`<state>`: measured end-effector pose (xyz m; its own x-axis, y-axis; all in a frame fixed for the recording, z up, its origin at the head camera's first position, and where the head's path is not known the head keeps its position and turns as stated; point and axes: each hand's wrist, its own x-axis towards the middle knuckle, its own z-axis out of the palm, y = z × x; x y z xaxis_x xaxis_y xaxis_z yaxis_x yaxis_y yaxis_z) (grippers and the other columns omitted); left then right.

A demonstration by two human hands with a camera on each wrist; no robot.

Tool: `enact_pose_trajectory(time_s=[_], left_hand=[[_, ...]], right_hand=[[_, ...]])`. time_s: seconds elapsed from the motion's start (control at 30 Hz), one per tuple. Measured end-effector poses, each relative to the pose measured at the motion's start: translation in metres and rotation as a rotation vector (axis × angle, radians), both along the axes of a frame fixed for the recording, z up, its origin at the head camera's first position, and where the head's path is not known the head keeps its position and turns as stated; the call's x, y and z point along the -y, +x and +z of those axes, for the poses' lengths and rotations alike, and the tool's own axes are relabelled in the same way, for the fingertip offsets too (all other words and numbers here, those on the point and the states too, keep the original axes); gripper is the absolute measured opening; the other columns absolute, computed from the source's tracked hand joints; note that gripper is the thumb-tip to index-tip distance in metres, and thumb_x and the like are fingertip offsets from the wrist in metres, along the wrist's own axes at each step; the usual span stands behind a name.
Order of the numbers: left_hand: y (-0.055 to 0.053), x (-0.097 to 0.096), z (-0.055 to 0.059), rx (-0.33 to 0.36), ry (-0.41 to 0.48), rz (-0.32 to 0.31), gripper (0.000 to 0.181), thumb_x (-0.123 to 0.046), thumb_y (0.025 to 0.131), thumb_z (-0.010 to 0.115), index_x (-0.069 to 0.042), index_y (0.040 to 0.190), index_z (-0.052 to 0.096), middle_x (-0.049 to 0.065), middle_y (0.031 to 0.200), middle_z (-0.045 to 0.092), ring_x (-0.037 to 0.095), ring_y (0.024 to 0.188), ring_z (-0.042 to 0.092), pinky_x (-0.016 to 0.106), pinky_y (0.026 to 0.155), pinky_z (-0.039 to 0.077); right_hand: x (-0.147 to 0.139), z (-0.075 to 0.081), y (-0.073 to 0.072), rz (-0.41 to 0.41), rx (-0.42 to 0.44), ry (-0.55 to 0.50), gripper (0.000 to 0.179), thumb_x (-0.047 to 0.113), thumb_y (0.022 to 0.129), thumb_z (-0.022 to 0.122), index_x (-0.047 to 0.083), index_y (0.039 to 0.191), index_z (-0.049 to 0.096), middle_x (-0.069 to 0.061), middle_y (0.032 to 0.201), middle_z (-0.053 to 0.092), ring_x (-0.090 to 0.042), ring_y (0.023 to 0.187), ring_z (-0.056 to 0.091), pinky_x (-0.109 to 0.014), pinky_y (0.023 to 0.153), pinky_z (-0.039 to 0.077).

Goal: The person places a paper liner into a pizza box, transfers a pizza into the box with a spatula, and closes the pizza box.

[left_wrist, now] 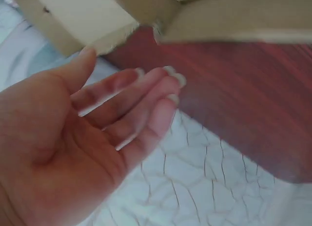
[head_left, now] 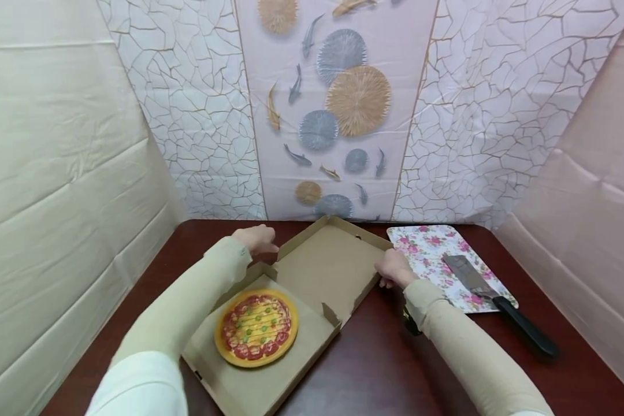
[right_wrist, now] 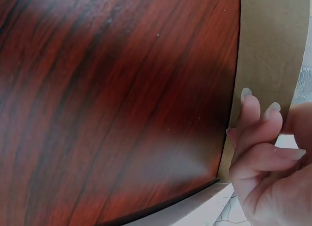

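Observation:
A pizza box (head_left: 304, 370) lies opened on the table, its lid (head_left: 333, 260) folded back toward the wall. A round pizza (head_left: 256, 328) with red and yellow topping and green bits sits in the base. My left hand (head_left: 257, 239) hovers by the lid's left side, close to the hinge; in the left wrist view its fingers (left_wrist: 146, 114) are relaxed and hold nothing. At the lid's far right corner, my right hand (head_left: 395, 268) grips the side wall. The right wrist view has its curled fingers (right_wrist: 258, 133) against the cardboard, the thumb mostly hidden.
On the right, a floral board (head_left: 421, 248) carries a spatula (head_left: 465, 274) with a metal blade; its black handle reaches past the board onto the dark wooden table (head_left: 374, 370). A patterned cloth (head_left: 338, 162) hangs behind the table, and pale cloth covers both sides.

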<state>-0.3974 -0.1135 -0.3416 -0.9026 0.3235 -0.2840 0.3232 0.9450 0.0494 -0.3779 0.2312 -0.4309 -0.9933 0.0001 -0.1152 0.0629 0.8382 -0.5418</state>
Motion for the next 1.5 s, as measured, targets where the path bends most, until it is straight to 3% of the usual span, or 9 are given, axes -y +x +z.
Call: enact_pose_trajectory(time_s=[0.1,0.23,0.43,0.6,0.77,0.97,1.13,1.27,1.5], left_hand=[[-0.017,-0.019,-0.009,-0.018,-0.018,-0.016,0.020,-0.024,0.095,0.056,-0.007,0.093,0.066,0.004,0.082,0.062,0.016,0.063,0.057,0.031,0.054,0.045],[-0.030,-0.037,-0.021,-0.021,-0.028,-0.011,0.013,-0.010,0.094,0.053,-0.009,0.099,0.065,0.010,0.108,0.065,0.020,0.082,0.061,0.037,0.065,0.049],[-0.038,-0.047,-0.034,-0.056,-0.022,0.027,0.014,-0.002,0.091,0.055,-0.007,0.100,0.065,0.014,0.117,0.064,0.025,0.098,0.062,0.042,0.077,0.052],[-0.037,-0.052,-0.038,-0.074,-0.021,-0.014,0.020,-0.001,0.091,0.054,-0.004,0.106,0.066,0.016,0.121,0.064,0.029,0.107,0.063,0.042,0.086,0.053],[-0.035,-0.048,-0.034,-0.080,-0.025,-0.004,0.018,-0.004,0.091,0.054,-0.006,0.102,0.068,0.014,0.115,0.067,0.026,0.100,0.065,0.043,0.080,0.054],[-0.033,-0.041,-0.031,-0.060,0.013,0.013,0.014,-0.011,0.093,0.053,-0.008,0.096,0.066,0.013,0.110,0.066,0.024,0.089,0.065,0.041,0.066,0.053],[-0.035,-0.035,-0.034,-0.040,0.039,0.042,0.017,0.001,0.087,0.052,-0.006,0.074,0.061,0.008,0.075,0.058,0.018,0.057,0.052,0.031,0.044,0.041],[-0.037,-0.030,-0.034,-0.025,0.060,0.045,0.024,0.009,0.080,0.051,-0.006,0.061,0.053,0.005,0.055,0.047,0.014,0.042,0.041,0.026,0.037,0.033],[-0.033,-0.025,-0.026,-0.062,0.161,0.028,0.016,0.013,0.078,0.055,-0.002,0.071,0.058,0.013,0.070,0.061,0.016,0.044,0.053,0.025,0.037,0.041]], right_hand=[[0.006,0.001,-0.001,0.001,0.005,-0.005,0.031,0.007,0.085,0.042,-0.007,0.068,0.064,-0.009,0.046,0.063,-0.011,0.033,0.054,-0.027,0.038,0.047],[0.010,0.001,-0.002,-0.033,0.018,-0.031,0.028,0.006,0.085,0.041,-0.008,0.072,0.062,-0.010,0.046,0.062,-0.014,0.033,0.056,-0.032,0.042,0.052],[0.007,-0.003,-0.003,-0.066,0.007,-0.040,0.025,0.005,0.085,0.042,-0.008,0.074,0.061,-0.014,0.052,0.065,-0.022,0.040,0.064,-0.031,0.044,0.053],[0.005,-0.004,-0.002,-0.085,0.004,-0.060,0.026,0.004,0.084,0.041,-0.007,0.073,0.062,-0.013,0.051,0.066,-0.022,0.041,0.065,-0.029,0.043,0.053],[0.005,0.001,0.001,-0.088,-0.039,-0.057,0.023,0.003,0.083,0.042,-0.007,0.074,0.061,-0.013,0.051,0.066,-0.021,0.040,0.064,-0.027,0.048,0.054],[0.004,0.010,0.003,-0.070,-0.141,0.040,0.026,0.005,0.084,0.044,-0.009,0.072,0.063,-0.012,0.051,0.065,-0.018,0.037,0.062,-0.029,0.062,0.058],[0.004,0.017,0.000,-0.075,-0.193,0.000,0.020,0.005,0.084,0.045,-0.008,0.075,0.058,-0.013,0.048,0.063,-0.017,0.035,0.060,-0.032,0.054,0.057],[0.003,0.025,-0.004,-0.072,-0.219,-0.047,0.019,0.003,0.083,0.043,-0.006,0.073,0.056,-0.013,0.045,0.062,-0.018,0.034,0.060,-0.034,0.047,0.055],[0.000,0.046,-0.012,-0.080,-0.354,0.105,0.026,0.006,0.084,0.044,-0.003,0.066,0.061,-0.008,0.042,0.060,-0.018,0.037,0.061,-0.043,0.070,0.057]])
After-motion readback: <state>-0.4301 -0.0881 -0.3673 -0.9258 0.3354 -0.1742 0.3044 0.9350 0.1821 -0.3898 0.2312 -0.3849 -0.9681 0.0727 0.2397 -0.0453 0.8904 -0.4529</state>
